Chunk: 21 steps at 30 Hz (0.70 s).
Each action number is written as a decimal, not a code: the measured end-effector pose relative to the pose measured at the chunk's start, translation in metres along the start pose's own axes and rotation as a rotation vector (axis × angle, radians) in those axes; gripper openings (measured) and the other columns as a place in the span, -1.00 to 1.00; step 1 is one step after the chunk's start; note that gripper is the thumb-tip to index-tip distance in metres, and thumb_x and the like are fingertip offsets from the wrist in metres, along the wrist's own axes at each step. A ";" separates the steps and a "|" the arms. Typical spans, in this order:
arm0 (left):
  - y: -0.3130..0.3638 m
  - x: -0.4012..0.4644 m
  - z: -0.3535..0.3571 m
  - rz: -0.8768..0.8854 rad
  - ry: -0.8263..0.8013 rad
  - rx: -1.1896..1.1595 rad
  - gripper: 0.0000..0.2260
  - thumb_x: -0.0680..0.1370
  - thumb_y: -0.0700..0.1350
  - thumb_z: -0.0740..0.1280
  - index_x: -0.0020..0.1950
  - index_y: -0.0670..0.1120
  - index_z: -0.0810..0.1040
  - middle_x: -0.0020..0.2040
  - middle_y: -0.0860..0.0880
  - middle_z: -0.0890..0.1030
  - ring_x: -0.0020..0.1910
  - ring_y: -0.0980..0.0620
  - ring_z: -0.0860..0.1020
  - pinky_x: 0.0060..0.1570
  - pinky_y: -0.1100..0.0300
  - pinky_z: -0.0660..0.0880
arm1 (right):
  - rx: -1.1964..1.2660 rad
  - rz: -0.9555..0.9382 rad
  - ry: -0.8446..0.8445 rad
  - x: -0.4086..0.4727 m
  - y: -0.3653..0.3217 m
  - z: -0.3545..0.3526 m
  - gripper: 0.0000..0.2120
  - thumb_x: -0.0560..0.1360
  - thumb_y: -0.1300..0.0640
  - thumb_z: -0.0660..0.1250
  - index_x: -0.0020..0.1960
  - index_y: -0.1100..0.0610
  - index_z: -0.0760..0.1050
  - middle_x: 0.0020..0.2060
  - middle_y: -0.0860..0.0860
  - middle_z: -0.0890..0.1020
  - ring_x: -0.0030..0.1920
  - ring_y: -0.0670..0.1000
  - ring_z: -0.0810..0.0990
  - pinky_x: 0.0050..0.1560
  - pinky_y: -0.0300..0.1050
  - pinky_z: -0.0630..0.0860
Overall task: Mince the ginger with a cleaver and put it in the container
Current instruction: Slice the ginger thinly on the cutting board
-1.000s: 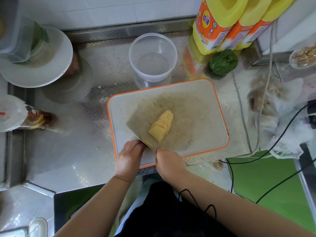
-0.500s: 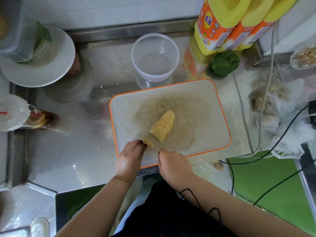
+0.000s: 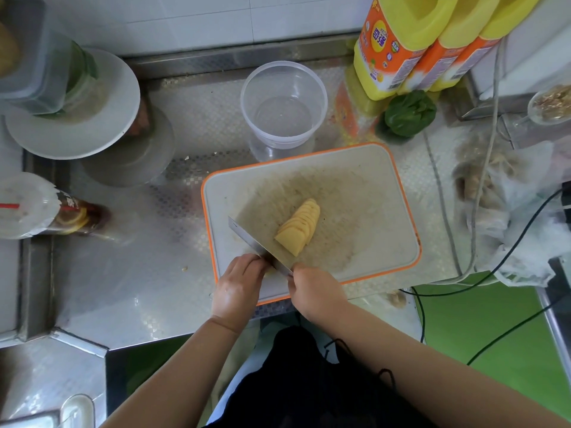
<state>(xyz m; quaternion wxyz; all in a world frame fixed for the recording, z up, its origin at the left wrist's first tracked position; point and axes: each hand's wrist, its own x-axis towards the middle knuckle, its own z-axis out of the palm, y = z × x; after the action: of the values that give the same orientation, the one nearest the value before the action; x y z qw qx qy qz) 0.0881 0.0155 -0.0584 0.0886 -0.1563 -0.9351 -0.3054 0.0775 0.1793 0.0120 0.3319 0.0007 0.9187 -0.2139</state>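
Right hand (image 3: 315, 288) grips the cleaver (image 3: 258, 244) beside fanned ginger slices (image 3: 299, 225) on the orange-rimmed cutting board (image 3: 370, 196); left hand (image 3: 238, 285) touches the blade.

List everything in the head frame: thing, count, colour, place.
ginger: 1 fanned stack of slices, pale yellow, mid cutting board
cleaver: 1, steel, blade on board left of ginger
cutting board: 1, white with orange rim, counter centre
container: 1, clear, behind board
oil jugs: 3, yellow-orange, back right
green vegetable: 1, below the jugs
plate: 1, white, back left
drink cup: 1, clear, left
plastic bags: white, right
cables: black and grey, right
left hand: at the blade's near end
right hand: grip on cleaver handle
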 end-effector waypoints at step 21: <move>-0.009 -0.006 0.000 -0.010 -0.031 0.015 -0.92 0.50 -0.25 0.36 -0.05 -0.16 0.64 -0.07 -0.06 0.62 -0.12 -0.04 0.57 -0.26 0.10 0.57 | -0.092 0.019 -0.018 -0.005 -0.017 0.008 -0.87 0.56 0.26 0.16 0.09 0.22 0.40 -0.05 0.15 0.61 -0.03 0.21 0.61 -0.21 -0.05 0.39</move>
<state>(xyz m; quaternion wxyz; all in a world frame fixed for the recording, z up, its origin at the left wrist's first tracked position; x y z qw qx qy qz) 0.0908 0.0068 -0.0646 0.0740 -0.1557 -0.9394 -0.2962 0.0840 0.1618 0.0164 0.3420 -0.0078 0.9245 -0.1685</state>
